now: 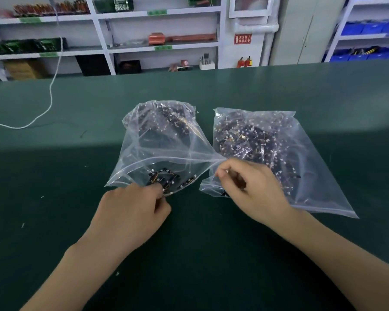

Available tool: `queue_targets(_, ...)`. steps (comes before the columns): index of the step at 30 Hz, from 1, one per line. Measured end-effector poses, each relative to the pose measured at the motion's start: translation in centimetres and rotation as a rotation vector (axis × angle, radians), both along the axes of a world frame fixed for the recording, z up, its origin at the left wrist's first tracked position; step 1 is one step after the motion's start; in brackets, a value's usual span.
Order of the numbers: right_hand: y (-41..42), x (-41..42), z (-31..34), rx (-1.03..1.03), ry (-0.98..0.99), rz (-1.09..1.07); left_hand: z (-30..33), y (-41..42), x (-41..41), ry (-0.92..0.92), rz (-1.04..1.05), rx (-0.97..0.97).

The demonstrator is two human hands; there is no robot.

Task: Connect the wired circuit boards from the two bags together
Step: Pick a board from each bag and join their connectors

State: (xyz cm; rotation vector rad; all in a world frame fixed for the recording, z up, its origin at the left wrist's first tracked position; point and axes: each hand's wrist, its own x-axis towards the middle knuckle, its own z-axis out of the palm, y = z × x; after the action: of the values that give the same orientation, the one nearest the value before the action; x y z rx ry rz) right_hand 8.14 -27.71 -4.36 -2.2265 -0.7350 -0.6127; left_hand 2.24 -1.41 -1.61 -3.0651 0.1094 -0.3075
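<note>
Left hand is down at the mouth of the left bag, fingers curled in a tight grip at the near edge of the plastic, right where a few wired circuit boards sit just inside the opening; whether the fingertips pinch a board or only the plastic, I cannot tell; those dark boards with orange wires lie touching the fingertips, while the rest of the bag's load is heaped toward its far end; moving right, the right hand has its grip closed on the upper lip of that same left bag, thumb and fingers pinching the film and pulling it taut toward the right, so the mouth gapes open; this hand hovers over the near left corner of the right bag, which lies flat just beside the left one, packed with a dense tangle of small boards and white connectors; both bags rest on a dark green surface, flecked with small pale scraps; a white cable snakes across its far left; beyond, white shelving carries green trays and orange packages, two red extinguishers stand by the wall under a red sign, and blue bins fill the rack at far right.
</note>
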Motion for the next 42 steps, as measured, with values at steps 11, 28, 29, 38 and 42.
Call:
queue_targets(11, 0.5, 1.9, 0.6, 0.368, 0.469, 0.218, -0.5, -5.1, 4.7, 0.046, -0.457, -1.162)
queue_targets(28, 0.0, 0.3, 0.3, 0.458, 0.603, 0.237, -3.0, -5.6, 3.2, -0.028, -0.367, -1.237)
queue_targets(29, 0.1, 0.2, 0.3, 0.452, 0.596, 0.245, -3.0, -5.6, 3.3, -0.026, -0.367, -1.233)
queue_targets(38, 0.1, 0.1, -0.4, 0.446, 0.523, 0.106, -3.2, -5.2, 3.5, -0.084, -0.400, -1.097)
queue_targets(42, -0.1, -0.2, -0.5, 0.398, 0.508, 0.138, -3.5, -5.1, 3.6, -0.127, -0.391, -1.114)
